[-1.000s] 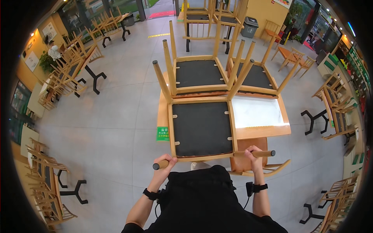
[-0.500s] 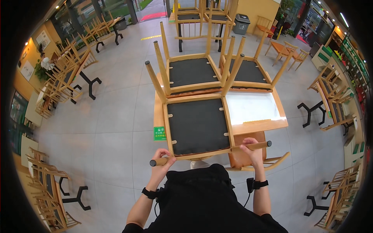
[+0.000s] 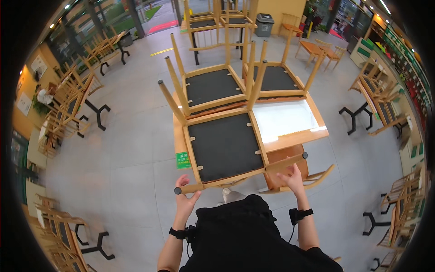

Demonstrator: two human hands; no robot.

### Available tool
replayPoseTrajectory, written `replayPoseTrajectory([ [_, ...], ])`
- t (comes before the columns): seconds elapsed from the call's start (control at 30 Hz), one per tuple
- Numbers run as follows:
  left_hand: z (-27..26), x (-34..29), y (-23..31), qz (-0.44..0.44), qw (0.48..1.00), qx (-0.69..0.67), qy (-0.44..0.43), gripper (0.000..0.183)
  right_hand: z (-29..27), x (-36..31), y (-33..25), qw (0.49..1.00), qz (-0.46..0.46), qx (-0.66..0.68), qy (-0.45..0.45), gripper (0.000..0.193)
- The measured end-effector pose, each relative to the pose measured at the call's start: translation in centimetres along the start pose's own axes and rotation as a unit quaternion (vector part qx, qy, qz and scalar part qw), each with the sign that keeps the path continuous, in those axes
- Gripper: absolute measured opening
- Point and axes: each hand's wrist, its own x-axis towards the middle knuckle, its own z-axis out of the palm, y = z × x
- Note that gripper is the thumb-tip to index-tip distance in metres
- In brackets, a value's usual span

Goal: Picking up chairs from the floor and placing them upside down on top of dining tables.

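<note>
An upside-down wooden chair point(image 3: 225, 151) with a dark seat underside rests on the near part of a wooden table point(image 3: 290, 146), its legs sticking out. My left hand point(image 3: 185, 205) is at its near left leg point(image 3: 189, 188), thumb and fingers apart on either side of the wood. On the other side, my right hand point(image 3: 293, 180) is just beneath the near right leg point(image 3: 286, 162), fingers spread and loosely curved. Neither hand is wrapped round its leg; whether skin still touches wood is hard to tell.
Two more upturned chairs, a left one point(image 3: 213, 88) and a right one point(image 3: 274, 79), stand on the table's far part. An upright chair point(image 3: 290, 174) with a brown seat is at the near right. Tables with stacked chairs line both sides; a grey bin point(image 3: 264, 25) stands far back.
Both hands have loosened from the chair's near legs, with their fingers opening. The view has shifted slightly, and the chair looks turned a little, its right side nearer the upright chair.
</note>
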Motion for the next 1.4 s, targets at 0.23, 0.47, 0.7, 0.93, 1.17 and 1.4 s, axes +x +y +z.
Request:
replayPoseTrajectory([
  [0.23,-0.6,-2.8,-5.0,-0.148,0.980,-0.002,0.131,0.069,-6.0,-6.1,6.1,0.980,0.157,-0.124,-0.008,0.078],
  [0.47,1.7,-6.3,-10.1,-0.323,0.920,-0.157,0.158,0.050,-10.4,-6.5,12.4,0.949,0.162,-0.263,-0.064,0.071],
  [0.7,7.7,-10.8,-11.0,-0.319,0.919,-0.161,0.166,0.040,-11.5,-2.1,17.5,0.816,0.069,-0.526,-0.230,0.072],
  [0.93,18.4,-16.4,-10.6,-0.309,0.911,-0.129,0.242,0.035,-12.3,4.1,25.5,0.745,0.030,-0.490,-0.452,0.056],
  [1.17,34.2,-25.8,-6.5,-0.357,0.865,-0.219,0.277,0.027,-12.2,4.5,30.0,0.775,0.023,-0.341,-0.531,0.051],
  [1.4,43.3,-33.5,-0.7,-0.322,0.858,-0.217,0.336,0.019,-17.6,3.9,31.9,0.716,0.007,-0.361,-0.598,0.050],
])
